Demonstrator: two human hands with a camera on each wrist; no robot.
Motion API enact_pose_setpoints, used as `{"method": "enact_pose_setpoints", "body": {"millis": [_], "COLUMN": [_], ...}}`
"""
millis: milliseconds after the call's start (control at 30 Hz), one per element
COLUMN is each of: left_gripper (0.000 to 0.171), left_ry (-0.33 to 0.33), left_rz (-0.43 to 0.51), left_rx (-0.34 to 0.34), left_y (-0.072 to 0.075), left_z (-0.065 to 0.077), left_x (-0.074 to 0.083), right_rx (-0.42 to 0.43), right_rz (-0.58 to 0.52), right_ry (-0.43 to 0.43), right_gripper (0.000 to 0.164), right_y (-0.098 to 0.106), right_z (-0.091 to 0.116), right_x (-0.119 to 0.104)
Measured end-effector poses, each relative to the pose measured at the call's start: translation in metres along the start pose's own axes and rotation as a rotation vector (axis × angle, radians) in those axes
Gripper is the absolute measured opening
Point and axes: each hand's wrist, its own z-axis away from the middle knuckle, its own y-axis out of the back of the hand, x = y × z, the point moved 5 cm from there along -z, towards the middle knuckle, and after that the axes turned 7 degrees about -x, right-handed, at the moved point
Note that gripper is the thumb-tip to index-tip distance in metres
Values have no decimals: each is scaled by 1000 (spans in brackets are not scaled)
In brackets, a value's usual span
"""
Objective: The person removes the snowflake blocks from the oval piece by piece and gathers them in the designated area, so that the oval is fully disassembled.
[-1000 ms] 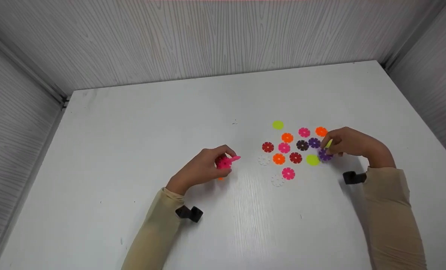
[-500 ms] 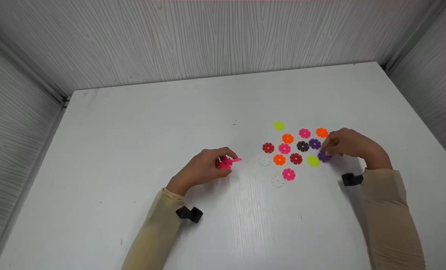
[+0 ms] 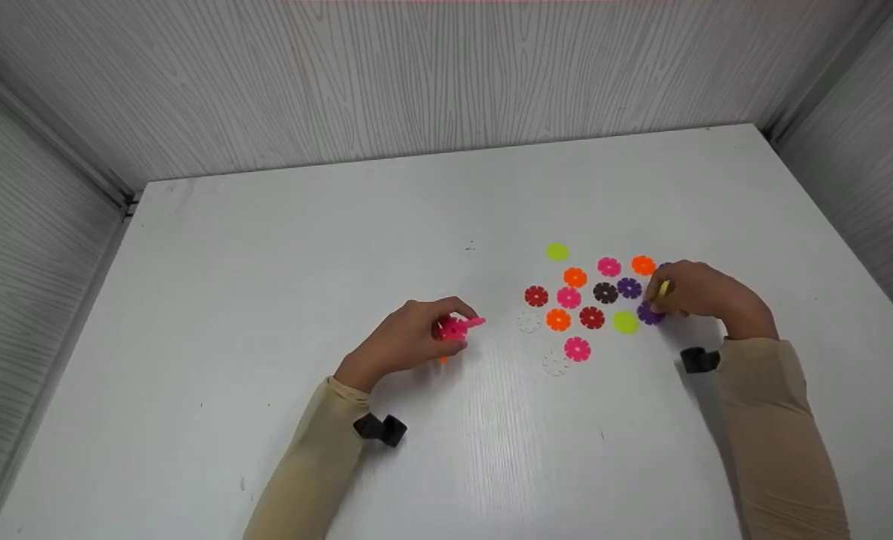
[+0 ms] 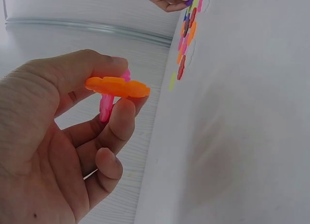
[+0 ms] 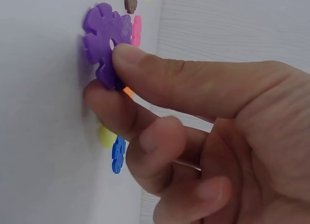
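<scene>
In the head view my left hand [image 3: 414, 334] holds a small joined piece of notched plastic discs. The left wrist view shows an orange disc [image 4: 118, 87] joined to a pink disc [image 4: 106, 107], pinched between thumb and fingers. Over at the right side of the scattered discs, my right hand [image 3: 705, 290] pinches a purple notched disc [image 3: 650, 313]. In the right wrist view that disc stands tilted, thumb on its face and index finger at its lower edge. A yellow disc [image 5: 107, 136] and a blue disc [image 5: 118, 155] lie beyond the fingers.
Several loose discs lie left of my right hand, among them a brown one [image 3: 605, 292], a dark red one [image 3: 592, 317], an orange one [image 3: 558, 319] and a clear one [image 3: 555, 363]. The white table [image 3: 304, 247] ends at a grey wood-grain panel [image 3: 416, 82].
My right hand has shifted slightly left and toward the person, staying at the purple disc. The left hand has barely moved, still holding the joined discs.
</scene>
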Motion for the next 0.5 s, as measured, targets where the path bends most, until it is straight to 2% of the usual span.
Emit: {"method": "enact_pose_setpoints", "body": {"millis": [300,500], "left_gripper": [34,36], "left_ry": [-17,-1], "left_rz": [-34,-3], "left_rx": [31,36], "left_y": [-1,0], "left_z": [-2,-3], "left_x": [0,0], "right_rx": [8,7], "right_rz": [18,22], "right_ry": [19,2], "right_gripper": [15,16], "right_y": [1,0], "right_z": [-1,-1], "right_x": [0,-1]}}
